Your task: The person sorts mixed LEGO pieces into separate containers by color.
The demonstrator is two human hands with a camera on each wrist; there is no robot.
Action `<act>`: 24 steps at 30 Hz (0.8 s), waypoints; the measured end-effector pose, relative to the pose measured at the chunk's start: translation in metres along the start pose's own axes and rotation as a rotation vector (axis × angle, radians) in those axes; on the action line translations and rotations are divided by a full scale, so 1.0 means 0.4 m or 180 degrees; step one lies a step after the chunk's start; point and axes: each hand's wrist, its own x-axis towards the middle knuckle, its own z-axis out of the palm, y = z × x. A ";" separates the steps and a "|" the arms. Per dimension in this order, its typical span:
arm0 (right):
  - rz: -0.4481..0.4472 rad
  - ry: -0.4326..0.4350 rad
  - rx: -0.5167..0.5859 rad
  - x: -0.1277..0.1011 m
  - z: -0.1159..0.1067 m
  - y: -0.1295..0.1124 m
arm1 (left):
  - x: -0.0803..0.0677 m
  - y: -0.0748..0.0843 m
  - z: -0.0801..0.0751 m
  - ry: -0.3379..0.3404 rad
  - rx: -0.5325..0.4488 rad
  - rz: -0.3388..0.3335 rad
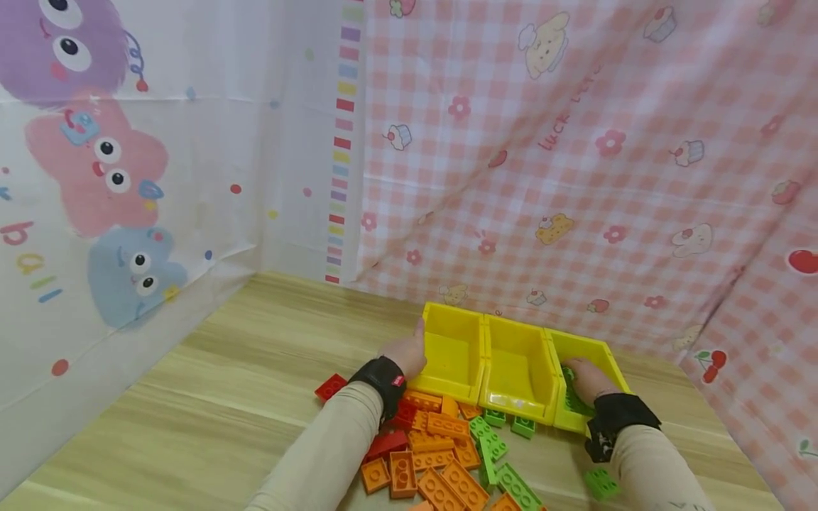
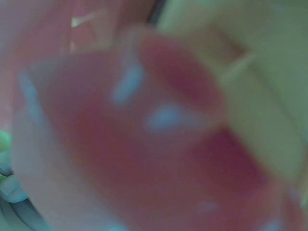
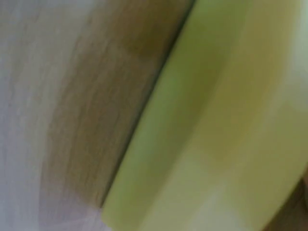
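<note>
A yellow three-compartment bin (image 1: 483, 358) stands near the back of the table. My left hand (image 1: 405, 355) rests against its outer left wall, thumb raised straight along it and the other fingers mostly hidden. In the left wrist view, blurred red bricks (image 2: 139, 139) fill the frame close to the lens, with fingertips (image 2: 13, 188) at the left edge. My right hand (image 1: 589, 380) reaches into the right compartment, its fingers bent over a green brick (image 1: 568, 377). More green shows below it there. The right wrist view shows mainly the bin's outer side (image 3: 192, 144).
Orange bricks (image 1: 447, 426), red bricks (image 1: 386, 445) and light green bricks (image 1: 488, 433) lie in a loose pile before the bin. One red brick (image 1: 330, 387) lies left of my left wrist, a green brick (image 1: 601, 483) below my right. Patterned cloth (image 1: 486, 199) hangs behind.
</note>
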 end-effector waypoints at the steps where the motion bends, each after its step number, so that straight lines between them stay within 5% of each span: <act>1: -0.0022 0.0016 0.0047 -0.007 -0.002 -0.001 | -0.001 0.001 0.002 0.0003 0.0010 0.0012; 9: 0.0093 0.0328 0.0650 -0.088 -0.042 -0.063 | -0.006 0.004 0.004 -0.0031 -0.0117 0.0012; 15: -0.0300 0.0969 0.0577 -0.164 -0.049 -0.142 | -0.002 0.013 0.001 0.0004 0.0043 -0.0040; 17: -0.0437 0.0805 0.0600 -0.188 -0.045 -0.173 | 0.002 0.013 0.005 0.0006 0.0131 -0.0038; 24: -0.0824 -0.0468 0.0952 -0.261 -0.015 -0.278 | 0.012 0.009 0.008 0.0006 0.0206 -0.0011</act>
